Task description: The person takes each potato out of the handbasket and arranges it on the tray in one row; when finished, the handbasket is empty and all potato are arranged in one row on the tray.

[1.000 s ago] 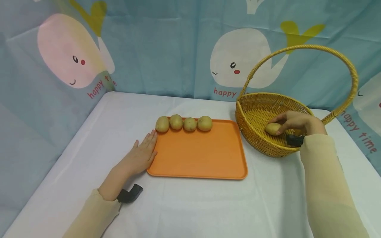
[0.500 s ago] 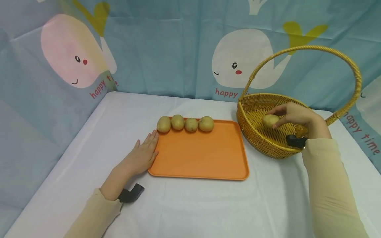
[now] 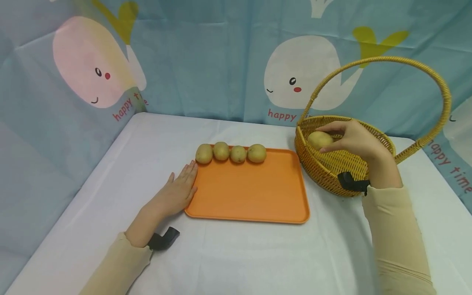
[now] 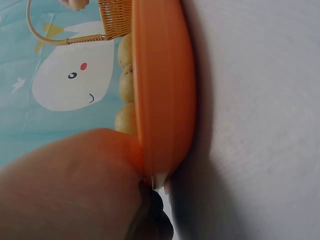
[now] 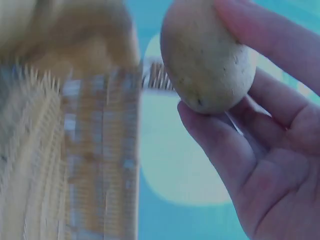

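Note:
In the head view my right hand (image 3: pixel 355 140) pinches a potato (image 3: pixel 319 140) between thumb and fingers, over the left part of the wicker basket (image 3: pixel 328 180). The right wrist view shows that potato (image 5: pixel 207 62) up close, fingertips on both its sides. My left hand (image 3: pixel 175 192) lies with straight fingers along the left edge of the orange tray (image 3: pixel 247 192). Across the tray's back edge sit several potatoes (image 3: pixel 238 154) in a row. From the left wrist the tray (image 4: pixel 165 90) is seen edge-on, partly hiding its potatoes (image 4: pixel 126 85).
The basket's tall arched handle (image 3: pixel 402 60) rises over it at the right. White cloth (image 3: pixel 250 258) covers the table. Behind stands a pale blue curtain (image 3: pixel 206 61) with whale prints. A black wrist strap piece (image 3: pixel 164 239) sits by the left wrist.
My right hand has lifted the potato off the basket's floor and carried it left and upward towards the basket's left rim. My left hand stays at the tray's edge.

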Motion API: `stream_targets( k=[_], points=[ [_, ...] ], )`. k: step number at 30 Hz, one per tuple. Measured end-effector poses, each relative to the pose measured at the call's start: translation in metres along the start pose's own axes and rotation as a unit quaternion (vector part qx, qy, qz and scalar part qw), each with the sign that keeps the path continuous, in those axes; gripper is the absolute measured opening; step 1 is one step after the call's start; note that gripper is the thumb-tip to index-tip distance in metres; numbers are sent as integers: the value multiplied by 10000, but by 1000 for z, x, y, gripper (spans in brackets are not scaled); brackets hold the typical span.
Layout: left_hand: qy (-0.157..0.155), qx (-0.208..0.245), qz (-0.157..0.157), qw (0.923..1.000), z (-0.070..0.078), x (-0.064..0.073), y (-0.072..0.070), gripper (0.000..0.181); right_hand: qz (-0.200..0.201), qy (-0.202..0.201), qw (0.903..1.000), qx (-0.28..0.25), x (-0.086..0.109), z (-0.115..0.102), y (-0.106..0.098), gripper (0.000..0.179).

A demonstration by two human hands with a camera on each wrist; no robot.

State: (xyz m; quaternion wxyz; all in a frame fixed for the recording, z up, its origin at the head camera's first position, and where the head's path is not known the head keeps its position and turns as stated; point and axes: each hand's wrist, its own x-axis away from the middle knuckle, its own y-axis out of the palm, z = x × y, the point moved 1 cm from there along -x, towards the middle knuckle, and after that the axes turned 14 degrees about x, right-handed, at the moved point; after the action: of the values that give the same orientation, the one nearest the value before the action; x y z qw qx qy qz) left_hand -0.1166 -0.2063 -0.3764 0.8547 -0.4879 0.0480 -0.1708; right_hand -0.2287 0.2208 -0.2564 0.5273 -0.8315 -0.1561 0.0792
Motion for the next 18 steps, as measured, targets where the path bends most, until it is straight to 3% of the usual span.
stream_targets(
  k=[10,18],
  points=[
    [-36,-71,-7,10000,-3,-4,2,61,390,-2,9961,-785,-1,-30,34,53],
    [-43,-70,-15,10000,-4,-3,3,62,279,-446,9877,-1474,-11,-43,74,54]
  ],
)
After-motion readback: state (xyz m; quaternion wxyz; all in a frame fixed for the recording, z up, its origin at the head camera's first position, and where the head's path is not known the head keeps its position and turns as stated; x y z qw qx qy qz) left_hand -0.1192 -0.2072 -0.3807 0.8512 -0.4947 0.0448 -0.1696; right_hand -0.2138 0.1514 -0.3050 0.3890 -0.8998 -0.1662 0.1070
